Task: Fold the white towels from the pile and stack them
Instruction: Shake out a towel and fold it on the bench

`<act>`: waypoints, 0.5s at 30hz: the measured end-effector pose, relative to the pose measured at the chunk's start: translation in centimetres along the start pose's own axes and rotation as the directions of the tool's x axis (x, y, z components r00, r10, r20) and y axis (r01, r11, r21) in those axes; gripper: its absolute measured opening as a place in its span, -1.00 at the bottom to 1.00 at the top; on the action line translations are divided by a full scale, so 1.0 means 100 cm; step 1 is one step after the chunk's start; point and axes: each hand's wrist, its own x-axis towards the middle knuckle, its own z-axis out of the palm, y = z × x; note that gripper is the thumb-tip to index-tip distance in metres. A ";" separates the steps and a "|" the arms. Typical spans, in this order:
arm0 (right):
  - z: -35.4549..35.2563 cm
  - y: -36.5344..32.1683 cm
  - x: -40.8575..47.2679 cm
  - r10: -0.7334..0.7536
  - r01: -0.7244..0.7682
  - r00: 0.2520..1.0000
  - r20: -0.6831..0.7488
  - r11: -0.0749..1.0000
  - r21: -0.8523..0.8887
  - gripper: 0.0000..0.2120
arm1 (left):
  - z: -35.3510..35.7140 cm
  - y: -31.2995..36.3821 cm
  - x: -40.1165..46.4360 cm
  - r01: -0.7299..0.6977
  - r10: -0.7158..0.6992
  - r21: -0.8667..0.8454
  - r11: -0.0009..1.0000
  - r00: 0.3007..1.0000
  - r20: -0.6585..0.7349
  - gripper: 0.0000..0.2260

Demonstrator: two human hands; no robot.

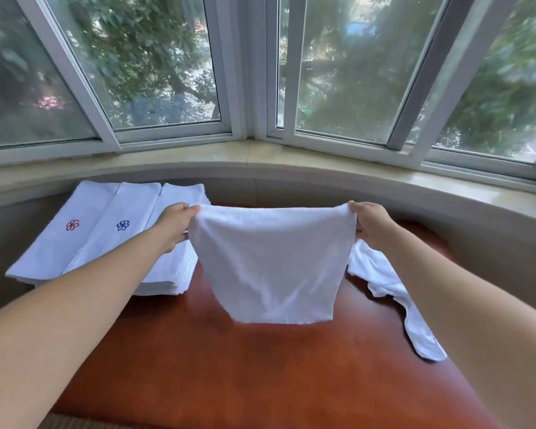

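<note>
My left hand (pixel 175 222) and right hand (pixel 370 222) pinch the white terry towel's (pixel 271 264) top corners; uneven tension risks a skewed fold.

support surface: reddish-brown wooden table (pixel 260 366), glossy top. far left on it: folded white towels (pixel 106 236) in overlapping stacks, two bearing embroidered emblems, one red, one blue. right side: unfolded white towel (pixel 381 280) lying crumpled.
</note>
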 end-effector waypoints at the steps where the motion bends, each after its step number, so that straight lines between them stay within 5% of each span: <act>1: -0.001 0.001 0.003 -0.006 0.006 1.000 -0.026 1.000 0.001 -0.83 | 0.001 0.001 0.002 -0.008 0.008 -0.017 1.000 0.999 -0.036 -0.85; 4: -0.003 -0.001 0.008 -0.044 0.045 0.999 -0.032 0.999 0.018 -0.92 | 0.003 0.007 0.003 -0.014 0.007 -0.076 0.997 0.996 -0.092 -0.81; 7: -0.005 -0.003 0.008 -0.052 0.049 0.998 0.039 0.996 0.077 -0.78 | 0.007 0.012 0.002 0.009 -0.015 -0.120 0.993 0.999 -0.044 -0.92; 11: -0.007 0.004 0.005 0.016 0.058 0.959 0.284 0.966 -0.250 -0.74 | 0.007 0.008 0.000 0.058 -0.043 -0.096 0.994 0.988 0.147 -0.93; 15: -0.011 0.004 0.011 -0.053 0.070 0.982 0.184 0.993 -0.091 -0.81 | 0.000 0.002 0.000 0.060 -0.039 -0.123 0.991 0.985 0.168 -0.88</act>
